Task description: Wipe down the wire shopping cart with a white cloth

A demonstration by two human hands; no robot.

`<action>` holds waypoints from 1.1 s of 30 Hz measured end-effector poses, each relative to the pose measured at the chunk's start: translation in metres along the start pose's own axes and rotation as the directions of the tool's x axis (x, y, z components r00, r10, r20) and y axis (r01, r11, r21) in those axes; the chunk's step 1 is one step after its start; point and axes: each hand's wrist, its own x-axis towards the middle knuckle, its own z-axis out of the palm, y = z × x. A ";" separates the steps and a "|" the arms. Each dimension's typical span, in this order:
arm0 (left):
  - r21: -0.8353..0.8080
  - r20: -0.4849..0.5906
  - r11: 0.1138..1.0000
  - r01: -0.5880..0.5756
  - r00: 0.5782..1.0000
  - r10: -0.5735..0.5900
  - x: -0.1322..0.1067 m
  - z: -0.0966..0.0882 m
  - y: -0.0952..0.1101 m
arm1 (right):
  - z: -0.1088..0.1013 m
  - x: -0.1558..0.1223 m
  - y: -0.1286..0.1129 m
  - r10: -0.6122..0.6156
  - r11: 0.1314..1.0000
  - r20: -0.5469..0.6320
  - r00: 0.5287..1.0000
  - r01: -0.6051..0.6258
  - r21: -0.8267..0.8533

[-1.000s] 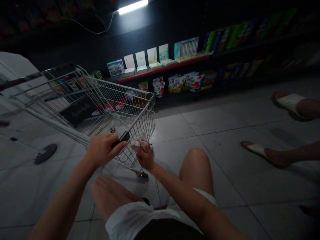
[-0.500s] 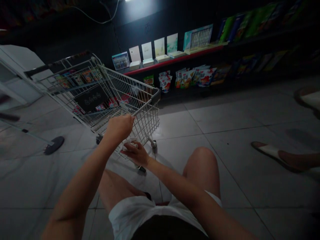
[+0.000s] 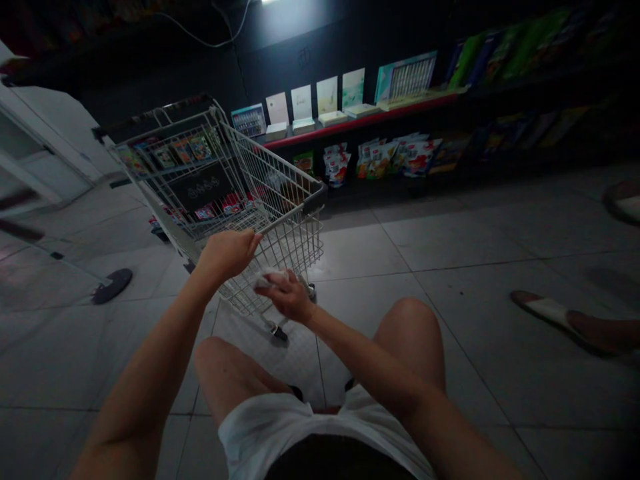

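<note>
A wire shopping cart [image 3: 295, 241] stands in front of me, its near end turned toward my knees. My left hand [image 3: 227, 255] is closed around the top rim of that near end. Lower and to the right, my right hand [image 3: 289, 297] is closed on a crumpled white cloth [image 3: 270, 278], or possibly a tissue, close to the basket's wire front. Whether the cloth touches the wires I cannot tell. A dark panel [image 3: 206, 189] with a printed pattern hangs at the cart's far end. One front caster [image 3: 279, 332] shows below the basket.
Behind the cart runs a shelf [image 3: 350, 120] with upright cards and boxes, and snack bags [image 3: 380, 158] below. A pole with a round dark base [image 3: 113, 285] stands at left. Another person's shoe [image 3: 545, 312] is on the tiled floor at right.
The cart has turned slightly, its handle end shifting right. My right hand with the white cloth has moved a little right and up; my left hand keeps its grip on the rim.
</note>
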 end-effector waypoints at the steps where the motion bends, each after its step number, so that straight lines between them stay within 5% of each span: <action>1: -0.010 -0.003 1.000 -0.004 1.000 0.004 0.000 0.001 -0.002 | -0.012 0.017 0.005 0.041 0.999 -0.049 0.998 -0.041 -0.007; 4: -0.043 -0.011 0.999 -0.021 1.000 0.020 -0.001 0.002 -0.007 | -0.030 0.056 0.022 0.119 0.992 -0.171 0.978 -0.122 -0.009; 6: -0.046 -0.010 0.999 -0.021 1.000 0.020 -0.002 0.002 -0.008 | -0.022 0.058 0.031 0.126 0.992 -0.183 0.975 -0.128 0.000; 11: -0.028 -0.001 0.999 -0.017 1.000 0.017 -0.006 0.002 -0.012 | 0.026 -0.015 0.035 0.187 0.982 -0.045 0.981 -0.187 0.014; 15: -0.013 0.008 1.000 -0.013 1.000 0.013 -0.007 0.002 -0.014 | 0.026 -0.058 0.027 0.196 0.981 0.090 0.976 -0.196 -0.013; 17: -0.007 0.009 1.000 -0.019 1.000 0.019 -0.008 0.003 -0.015 | 0.007 -0.045 0.025 0.178 0.984 0.050 0.983 -0.177 -0.022; 21: -0.001 -0.018 1.000 -0.031 0.999 0.031 -0.009 0.004 -0.016 | -0.040 0.026 0.035 0.183 0.981 -0.127 0.975 -0.189 -0.034; 25: -0.004 -0.015 1.000 -0.026 1.000 0.026 -0.011 0.003 -0.016 | -0.049 0.067 0.054 0.181 0.983 -0.170 0.969 -0.184 0.002; 33: -0.008 -0.032 0.999 -0.035 0.999 0.035 -0.011 0.002 -0.013 | 0.005 -0.011 0.055 0.275 0.960 -0.134 0.952 -0.281 -0.023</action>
